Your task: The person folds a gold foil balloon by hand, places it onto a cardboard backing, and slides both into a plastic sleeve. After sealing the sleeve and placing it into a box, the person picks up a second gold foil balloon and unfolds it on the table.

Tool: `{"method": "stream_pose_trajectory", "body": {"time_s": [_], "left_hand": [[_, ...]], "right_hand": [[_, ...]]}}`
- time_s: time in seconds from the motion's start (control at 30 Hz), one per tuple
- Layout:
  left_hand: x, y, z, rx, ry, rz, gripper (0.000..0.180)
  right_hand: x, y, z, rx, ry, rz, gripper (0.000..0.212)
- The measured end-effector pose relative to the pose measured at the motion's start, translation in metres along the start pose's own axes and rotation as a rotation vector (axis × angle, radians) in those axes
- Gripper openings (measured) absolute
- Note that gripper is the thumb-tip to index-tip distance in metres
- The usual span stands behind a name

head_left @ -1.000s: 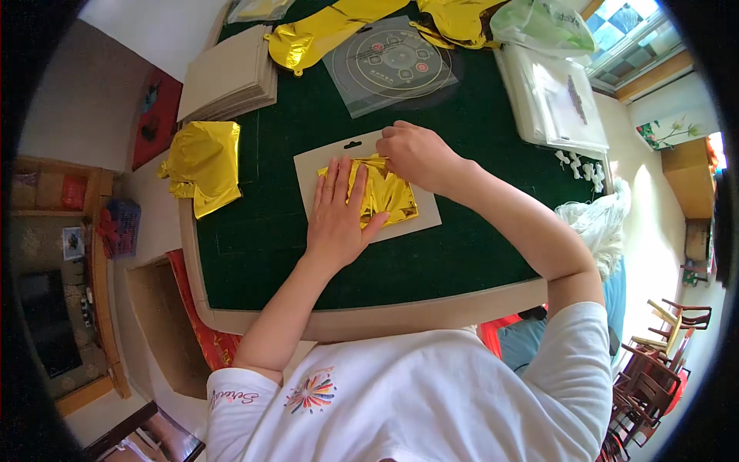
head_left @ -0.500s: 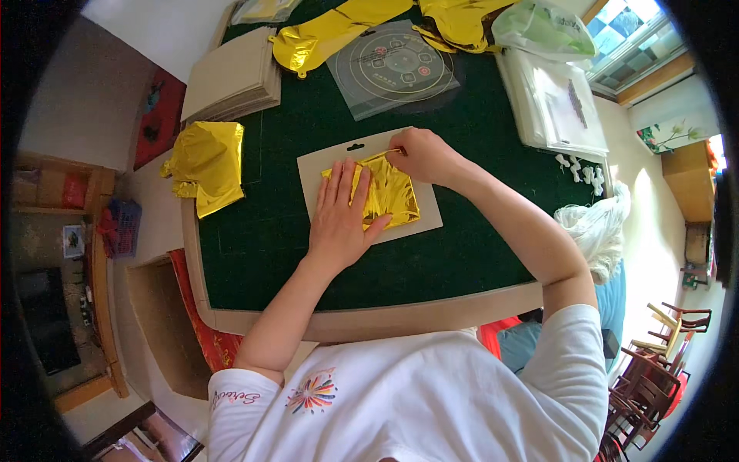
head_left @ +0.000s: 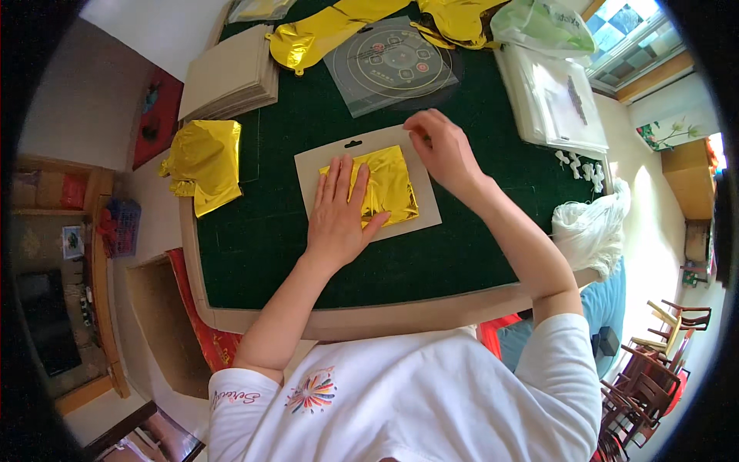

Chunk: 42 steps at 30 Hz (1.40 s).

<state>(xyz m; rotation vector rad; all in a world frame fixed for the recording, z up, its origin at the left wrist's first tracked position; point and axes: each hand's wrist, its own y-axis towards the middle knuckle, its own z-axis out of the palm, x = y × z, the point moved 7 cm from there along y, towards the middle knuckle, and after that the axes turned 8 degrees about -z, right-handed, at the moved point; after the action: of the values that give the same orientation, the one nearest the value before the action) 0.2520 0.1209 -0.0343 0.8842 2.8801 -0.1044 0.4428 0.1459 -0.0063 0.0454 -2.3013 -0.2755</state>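
A folded gold foil balloon (head_left: 394, 183) lies as a flat, roughly square packet on a beige cardboard card (head_left: 428, 209) with a hanging slot at its top. My left hand (head_left: 336, 223) rests flat across the balloon's left part, fingers stretched and thumb spread along its lower edge. Raised just off the card's upper right corner is my right hand (head_left: 446, 150), its fingers loosely bent and the thumb apart from them. Nothing shows in that hand, and it does not touch the foil.
Left on the green tabletop (head_left: 254, 266) are another crumpled gold foil piece (head_left: 219, 165) and a cardboard stack (head_left: 229, 73). A printed clear bag (head_left: 392, 65) and long gold foil (head_left: 331, 31) lie at the back. Right are stacked clear bags (head_left: 550, 104) and a white string bundle (head_left: 589, 231).
My right hand has let go of the foil's upper right corner and risen up and to the right. The corner now lies flat. My left hand stays pressed on the foil.
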Motion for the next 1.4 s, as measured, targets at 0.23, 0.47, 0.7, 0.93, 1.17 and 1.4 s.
{"method": "stream_pose_trajectory", "body": {"time_s": [0.23, 0.47, 0.7, 0.93, 1.17, 1.4], "left_hand": [[-0.006, 0.005, 0.008, -0.092, -0.041, 0.036, 0.079], [-0.006, -0.007, 0.008, -0.117, -0.043, 0.050, 0.076], [-0.011, -0.011, 0.007, -0.046, -0.036, 0.042, 0.078], [-0.016, -0.002, 0.007, -0.073, -0.044, 0.030, 0.079], [-0.013, -0.002, 0.004, -0.076, -0.056, 0.031, 0.076], [-0.011, -0.004, 0.004, -0.064, -0.043, 0.054, 0.071]], "right_hand": [[0.018, -0.050, 0.035, 0.256, -0.466, -0.589, 0.043], [0.012, -0.060, 0.029, 0.258, -0.445, -0.506, 0.047], [0.004, -0.078, -0.004, 0.108, 0.116, 0.203, 0.016], [-0.004, -0.057, 0.004, 0.306, 0.115, 0.293, 0.014], [-0.004, -0.052, 0.010, 0.401, 0.315, 0.452, 0.023], [0.002, -0.058, 0.016, 0.400, 0.308, 0.452, 0.036]]}}
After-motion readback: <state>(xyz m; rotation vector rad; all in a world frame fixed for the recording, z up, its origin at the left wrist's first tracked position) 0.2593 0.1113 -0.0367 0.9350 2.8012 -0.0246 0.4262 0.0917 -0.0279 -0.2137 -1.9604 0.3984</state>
